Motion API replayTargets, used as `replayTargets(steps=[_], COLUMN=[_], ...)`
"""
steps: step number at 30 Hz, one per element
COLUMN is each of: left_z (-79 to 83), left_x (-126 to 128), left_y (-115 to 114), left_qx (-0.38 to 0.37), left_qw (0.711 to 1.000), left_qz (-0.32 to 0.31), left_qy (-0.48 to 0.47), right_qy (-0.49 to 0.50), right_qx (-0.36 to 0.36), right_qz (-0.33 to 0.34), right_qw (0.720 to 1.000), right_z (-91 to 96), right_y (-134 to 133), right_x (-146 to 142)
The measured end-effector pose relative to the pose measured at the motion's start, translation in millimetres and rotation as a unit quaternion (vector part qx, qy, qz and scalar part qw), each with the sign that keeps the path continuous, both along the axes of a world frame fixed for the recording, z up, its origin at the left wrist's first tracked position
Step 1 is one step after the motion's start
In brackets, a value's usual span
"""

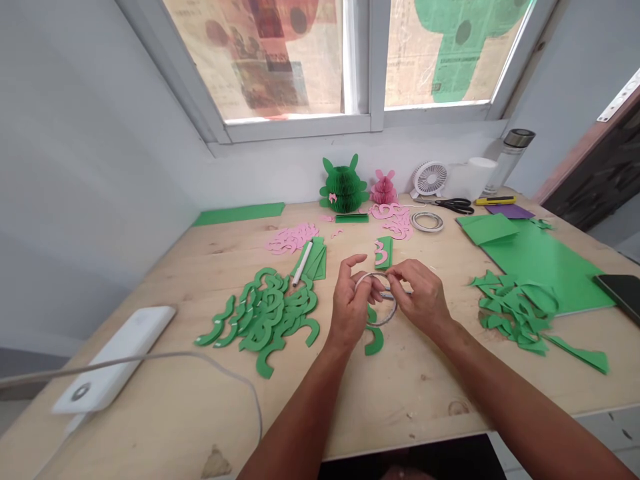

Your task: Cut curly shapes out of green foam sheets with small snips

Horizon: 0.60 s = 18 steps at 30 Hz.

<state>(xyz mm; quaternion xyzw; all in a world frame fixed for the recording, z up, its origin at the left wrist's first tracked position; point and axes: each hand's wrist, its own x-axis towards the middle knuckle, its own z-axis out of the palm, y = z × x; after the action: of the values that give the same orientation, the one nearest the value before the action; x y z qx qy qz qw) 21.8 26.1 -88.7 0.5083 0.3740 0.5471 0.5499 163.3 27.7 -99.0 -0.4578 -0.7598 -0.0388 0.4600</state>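
My left hand [350, 303] and my right hand [423, 297] meet over the middle of the wooden table [165, 413]. Between them they hold a thin roll of tape [387, 319], a pale ring standing nearly upright. The left fingers curl round its left rim; the right thumb and forefinger pinch at its top edge. A curved green paper piece [374, 340] lies on the table just under the ring. A heap of several similar green curved cut-outs [265, 313] lies to the left of my left hand.
Green scraps [515, 313] and a green sheet [545, 263] lie right. Pink cut-outs [293, 238], a white pen [302, 263], a second tape roll [427, 221], scissors [453, 205], a small fan [429, 179], green [344, 187] and pink [383, 189] honeycomb figures sit behind. White device [115, 357] with cable left; phone [623, 290] right.
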Motion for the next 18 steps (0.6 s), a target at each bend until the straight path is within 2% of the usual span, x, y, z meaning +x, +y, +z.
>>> replayTargets(steps=[12,15,18], left_z=[-9.0,-8.3,-5.6], left_x=[-1.2,-0.9,-0.6], left_y=[-0.4,-0.8,-0.1], left_qx=[0.065,0.062,0.046], left_qw=[0.994,0.994,0.997], left_qz=[-0.011,-0.008,0.008], left_qy=[0.090,0.086,0.054], right_qy=[-0.036,-0.036,0.004], right_qx=[0.006,0.001,-0.014], right_qz=[-0.007,-0.017,-0.026], right_qw=[0.999,0.999,1.000], right_z=[0.5,0.5,1.2], right_y=[0.2,0.0,-0.4], right_x=[0.5,0.6,0.6])
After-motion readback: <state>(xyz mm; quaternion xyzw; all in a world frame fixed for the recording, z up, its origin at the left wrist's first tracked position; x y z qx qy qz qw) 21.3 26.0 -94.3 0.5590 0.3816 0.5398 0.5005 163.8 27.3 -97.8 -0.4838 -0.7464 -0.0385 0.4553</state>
